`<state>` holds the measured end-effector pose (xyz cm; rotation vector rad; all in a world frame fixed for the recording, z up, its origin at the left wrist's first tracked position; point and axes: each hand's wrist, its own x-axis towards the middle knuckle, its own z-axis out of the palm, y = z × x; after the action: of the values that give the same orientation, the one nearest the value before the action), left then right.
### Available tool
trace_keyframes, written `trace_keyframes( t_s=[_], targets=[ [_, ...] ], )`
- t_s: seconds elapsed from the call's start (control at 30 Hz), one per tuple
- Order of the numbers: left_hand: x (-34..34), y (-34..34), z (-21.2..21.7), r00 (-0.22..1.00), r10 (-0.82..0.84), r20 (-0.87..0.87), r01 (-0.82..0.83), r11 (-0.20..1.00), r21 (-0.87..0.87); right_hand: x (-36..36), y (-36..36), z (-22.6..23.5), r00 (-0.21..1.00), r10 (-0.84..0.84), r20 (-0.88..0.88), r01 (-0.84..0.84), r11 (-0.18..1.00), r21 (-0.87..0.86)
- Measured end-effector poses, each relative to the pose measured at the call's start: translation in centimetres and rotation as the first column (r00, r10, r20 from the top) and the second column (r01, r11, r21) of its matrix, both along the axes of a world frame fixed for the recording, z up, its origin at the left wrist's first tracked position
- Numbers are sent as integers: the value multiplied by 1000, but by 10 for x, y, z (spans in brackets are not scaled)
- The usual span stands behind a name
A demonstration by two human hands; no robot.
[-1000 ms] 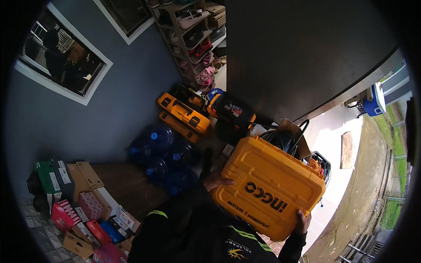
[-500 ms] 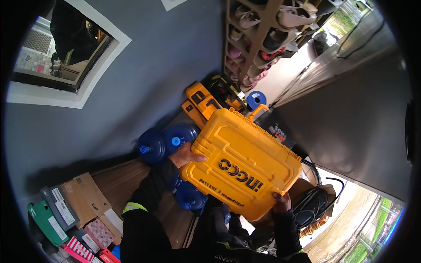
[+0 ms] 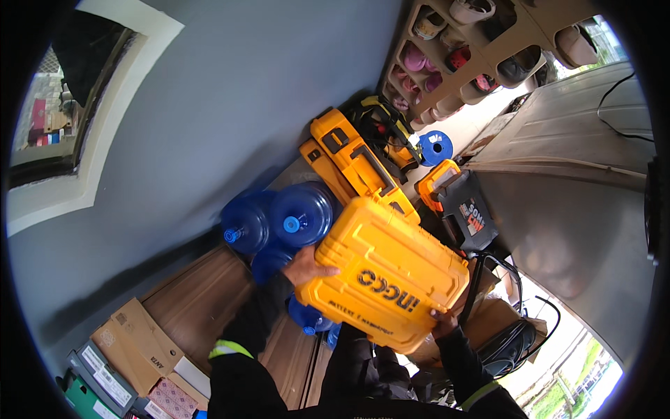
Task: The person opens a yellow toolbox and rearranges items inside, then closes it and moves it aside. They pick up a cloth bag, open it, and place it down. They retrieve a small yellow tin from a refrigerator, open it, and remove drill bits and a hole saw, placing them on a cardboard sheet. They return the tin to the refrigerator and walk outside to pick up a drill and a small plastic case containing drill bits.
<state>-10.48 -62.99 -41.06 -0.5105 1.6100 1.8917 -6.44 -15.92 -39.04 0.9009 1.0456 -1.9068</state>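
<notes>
A yellow hard plastic tool case (image 3: 382, 269) with dark lettering on its lid hangs tilted in front of my body, carried between both hands. At its left end my left hand (image 3: 307, 267) grips the edge, thumb lying over the lid. My right hand (image 3: 442, 324) holds the lower right corner, thumb on top and the other fingers hidden underneath. Just beyond the case, more yellow tool cases (image 3: 349, 157) stand against the wall. Large blue water jugs (image 3: 301, 213) are close to my left hand.
A black case (image 3: 469, 213) stands at the right beside a metal panel (image 3: 572, 230). Shoes fill a beige rack (image 3: 481, 66) at the back, near a blue spool (image 3: 436, 148). Shoe boxes (image 3: 136, 342) are stacked at lower left. A black cable bundle (image 3: 513, 346) lies by cardboard at lower right.
The view has shifted. Both hands still grip the yellow case, which now sits lower against the things behind it, showing more of the stacked cases, the black case and the jugs.
</notes>
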Motion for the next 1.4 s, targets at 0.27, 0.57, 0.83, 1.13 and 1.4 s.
trace_keyframes(
  t_s=[0.27, 0.57, 0.83, 1.13, 1.4],
  targets=[
    [-198, -104, -74, 931, -27, 363, -49, 979, 200, -80, -153, -140, 978, -205, -31, 201, 974, -109],
    [-263, -150, -126, 970, 25, 242, 12, 988, -152, -129, -248, -196, 949, -316, -8, 311, 937, -159],
    [-248, -159, -149, 995, -96, -30, 69, 869, -491, -112, -270, -219, 911, -385, -146, 378, 923, -71],
    [-136, -42, -130, 816, -519, -255, -142, 248, -958, -128, -312, -252, 942, -45, -332, 196, 877, 439],
    [-117, -8, -147, 846, -499, -188, -81, 228, -970, -131, -297, -240, 916, 2, -402, 174, 900, 401]
  ],
)
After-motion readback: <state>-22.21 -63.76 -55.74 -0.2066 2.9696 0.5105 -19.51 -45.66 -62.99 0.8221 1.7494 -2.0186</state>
